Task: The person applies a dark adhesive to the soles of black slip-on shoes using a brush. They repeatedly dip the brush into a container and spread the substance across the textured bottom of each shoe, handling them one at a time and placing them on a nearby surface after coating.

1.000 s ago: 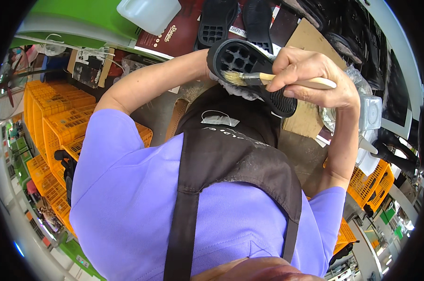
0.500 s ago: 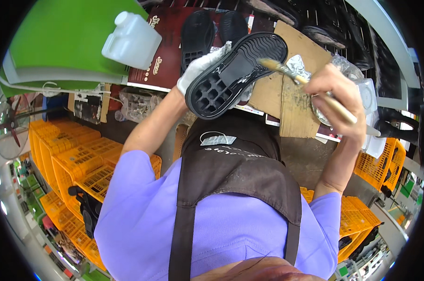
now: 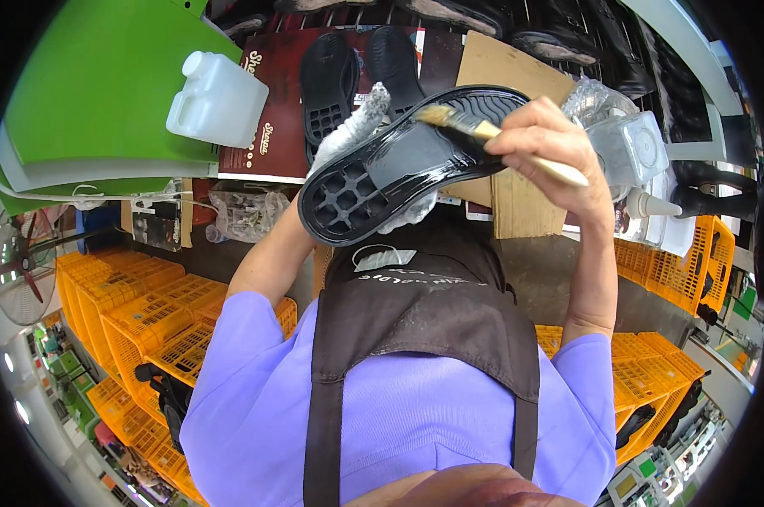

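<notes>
A black shoe sole (image 3: 348,198) is held tilted in front of my apron, its grid of square hollows at the lower left. My left hand (image 3: 348,127), in a white glove, grips it from behind, so most of the fingers are hidden. With bare fingers my right hand (image 3: 555,152) closes round the pale handle of a flat paintbrush (image 3: 462,123). The bristles lie on or just over the sole's inner face near its far rim. Wet, glossy liquid shines across the smooth middle. Another black sole (image 3: 327,80) and its neighbour (image 3: 393,66) lie beyond the glove.
A white plastic jug (image 3: 221,101) stands at the left beside a green surface (image 3: 103,93). Stained cardboard (image 3: 525,203) lies under my right hand. Right of it are a clear square container (image 3: 631,148) and a nozzle bottle (image 3: 652,205). Orange crates (image 3: 145,296) flank me; dark shoes (image 3: 559,46) line the back.
The brush has moved left, from the ridged part toward the sole's middle, where more wet shine now shows. The sole has shifted slightly left and down, and my right hand has come closer to it.
</notes>
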The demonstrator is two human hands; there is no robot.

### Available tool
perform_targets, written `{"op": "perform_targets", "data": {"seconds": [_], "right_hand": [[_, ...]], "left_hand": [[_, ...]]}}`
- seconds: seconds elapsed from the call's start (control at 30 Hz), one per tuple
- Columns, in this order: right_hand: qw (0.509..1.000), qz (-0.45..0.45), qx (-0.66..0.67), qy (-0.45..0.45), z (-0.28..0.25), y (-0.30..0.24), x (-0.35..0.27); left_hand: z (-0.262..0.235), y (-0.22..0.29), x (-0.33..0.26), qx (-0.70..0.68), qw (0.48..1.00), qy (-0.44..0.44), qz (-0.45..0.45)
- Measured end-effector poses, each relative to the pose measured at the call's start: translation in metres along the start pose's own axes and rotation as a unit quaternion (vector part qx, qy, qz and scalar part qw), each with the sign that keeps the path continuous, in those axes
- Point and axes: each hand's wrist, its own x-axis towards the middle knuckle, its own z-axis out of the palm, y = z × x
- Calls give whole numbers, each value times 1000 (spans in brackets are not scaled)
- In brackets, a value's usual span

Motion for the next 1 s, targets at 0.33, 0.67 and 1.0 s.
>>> {"op": "perform_targets", "data": {"seconds": [0.33,0.67,1.0], "right_hand": [[978,125,-148,80,-15,10,-22],[906,330,75,256,35,8,-11],[979,98,-58,167,25,9,1]], "left_hand": [[-17,-8,3,13,1000,-26,9],[-19,-12,9,509,850,-39,133],[-31,-8,3,114,990,-27,84]]}}
